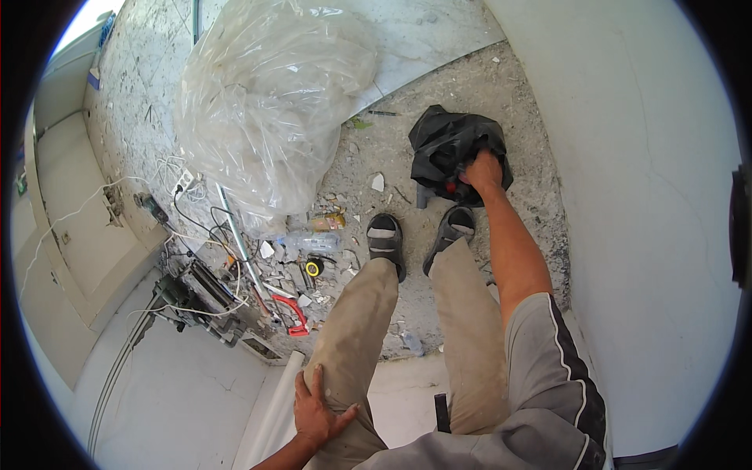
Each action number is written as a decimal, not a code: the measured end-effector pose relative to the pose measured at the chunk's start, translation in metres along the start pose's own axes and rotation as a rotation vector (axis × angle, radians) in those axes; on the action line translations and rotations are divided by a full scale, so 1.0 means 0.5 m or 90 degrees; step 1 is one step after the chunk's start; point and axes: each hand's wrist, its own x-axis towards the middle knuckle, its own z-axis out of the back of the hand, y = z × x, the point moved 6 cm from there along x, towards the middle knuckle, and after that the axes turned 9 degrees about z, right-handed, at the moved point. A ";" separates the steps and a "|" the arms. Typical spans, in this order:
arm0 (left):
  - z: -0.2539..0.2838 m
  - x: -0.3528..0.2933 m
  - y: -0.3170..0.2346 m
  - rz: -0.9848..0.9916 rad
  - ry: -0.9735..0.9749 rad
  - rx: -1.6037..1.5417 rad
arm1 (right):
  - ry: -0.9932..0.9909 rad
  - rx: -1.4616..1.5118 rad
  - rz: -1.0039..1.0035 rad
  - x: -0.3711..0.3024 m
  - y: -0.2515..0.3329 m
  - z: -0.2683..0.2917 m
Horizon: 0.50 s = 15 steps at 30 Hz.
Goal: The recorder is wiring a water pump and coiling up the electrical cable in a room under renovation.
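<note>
I stand on a dusty concrete floor and look down at my legs in beige trousers and dark sandals. My right hand (480, 171) reaches down into a crumpled black plastic bag (445, 141) lying just ahead of my right foot; its fingers are buried in the bag's folds, near a small red object. My left hand (315, 407) rests flat on my left thigh with its fingers spread, holding nothing.
A large clear plastic sack (266, 102) bulges at the upper left. Rubble, a plastic bottle (309, 241), a yellow tape measure (313, 268), a red-handled tool (294, 315), cables and a power strip (183, 182) litter the left. A white wall (642, 196) stands on the right.
</note>
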 end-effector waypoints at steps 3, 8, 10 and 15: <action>-0.003 0.000 -0.004 -0.005 0.007 -0.006 | -0.039 -0.030 -0.036 -0.015 -0.064 -0.010; -0.008 0.006 0.000 -0.015 -0.014 0.015 | 0.015 -0.098 -0.045 -0.031 -0.071 -0.004; -0.006 -0.001 0.003 -0.015 -0.022 0.013 | -0.088 -0.026 -0.047 -0.058 0.033 0.061; -0.012 -0.003 0.005 -0.013 -0.007 -0.005 | -0.061 -0.023 0.088 -0.162 0.223 0.144</action>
